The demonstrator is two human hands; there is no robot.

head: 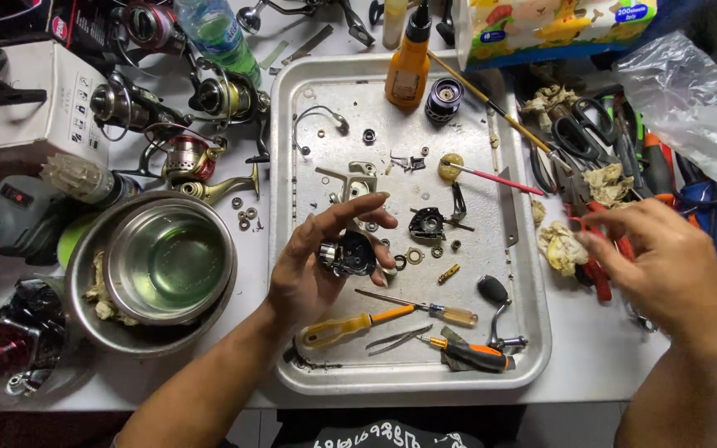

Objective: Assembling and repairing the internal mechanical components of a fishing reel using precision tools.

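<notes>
At centre frame, the left hand cradles a dark fishing reel body in curled fingers above a metal tray, likely so loose screws and washers stay contained. At right, the right hand reaches into a tool pile with fingers loosely spread; whether it grips anything I cannot tell. An orange bottle stands top centre, a white box upper left

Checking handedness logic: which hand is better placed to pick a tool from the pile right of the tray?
Right. The right hand hovers over the red-handled pliers beside the metal tray, apparently empty; the left hand holds the black round reel body over the tray.
</notes>
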